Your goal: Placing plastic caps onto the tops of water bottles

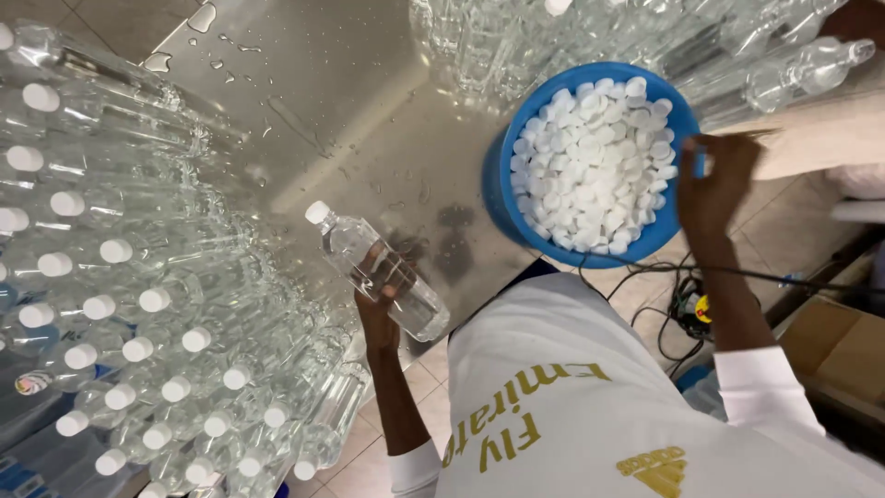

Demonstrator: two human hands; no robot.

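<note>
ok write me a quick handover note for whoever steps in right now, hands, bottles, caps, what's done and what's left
Left hand: grips a clear plastic water bottle with a white cap, tilted over the wet steel table.
Right hand: at the rim of the round blue plastic bucket, fingers by the loose white caps; whether it holds one cannot be told.
Done: rows of capped clear bottles lie stacked on the left.
Left: more clear bottles lie behind the bucket; most of their tops cannot be seen, so check them for caps.
</note>
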